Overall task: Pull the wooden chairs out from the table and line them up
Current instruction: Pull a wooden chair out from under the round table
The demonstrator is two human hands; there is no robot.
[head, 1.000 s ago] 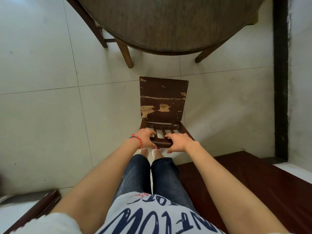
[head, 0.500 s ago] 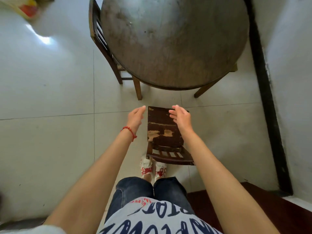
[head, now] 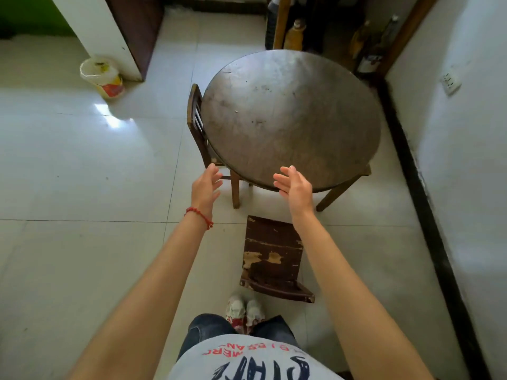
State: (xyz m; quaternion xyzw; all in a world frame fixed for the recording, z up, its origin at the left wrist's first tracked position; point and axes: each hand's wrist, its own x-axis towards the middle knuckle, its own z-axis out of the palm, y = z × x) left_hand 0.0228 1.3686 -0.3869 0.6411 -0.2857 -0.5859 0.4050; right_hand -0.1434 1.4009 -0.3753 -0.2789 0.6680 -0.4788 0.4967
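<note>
left hand (head: 205, 187): raised over the floor, fingers loosely spread, nothing held
right hand (head: 294, 185): raised at the near table edge, fingers relaxed, nothing grasped
pulled chair (head: 273, 257): stood clear of the round table (head: 290, 116), near side, backrest nearest the shoes (head: 245, 311)
second chair (head: 197, 124): tucked under the table's left side, backrest seen
bucket (head: 103, 76): placed far left on the tiled floor (head: 82, 187)

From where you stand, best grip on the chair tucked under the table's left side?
Take the chair by the top rail of its slatted back, coming from the left. The back stands clear of the round table; the seat is hidden under it. Both hands, left hand and right hand, are free.
</note>
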